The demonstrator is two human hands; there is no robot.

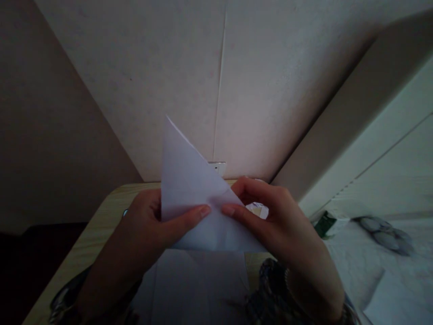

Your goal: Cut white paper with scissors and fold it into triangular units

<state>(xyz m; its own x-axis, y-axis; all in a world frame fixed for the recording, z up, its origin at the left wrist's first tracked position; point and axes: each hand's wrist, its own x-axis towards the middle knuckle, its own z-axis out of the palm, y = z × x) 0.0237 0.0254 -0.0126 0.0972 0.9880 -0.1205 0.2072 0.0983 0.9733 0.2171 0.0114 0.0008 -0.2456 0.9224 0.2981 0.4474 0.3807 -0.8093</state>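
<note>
A white sheet of paper, folded into a triangle, is held up between my two hands with its sharp tip pointing up at the left. My left hand grips its left side, the thumb flat across the front and the fingers hidden behind. On the right slanting edge, my right hand pinches the paper between thumb and index finger. Both thumb tips point toward each other near the middle of the triangle. Below it, another white sheet with faint creases lies on the wooden table.
The light wooden table stands against a pale wall with a white socket. Something whitish and crumpled shows behind my right hand. At right, a green and white box and a grey rounded object lie on a white surface.
</note>
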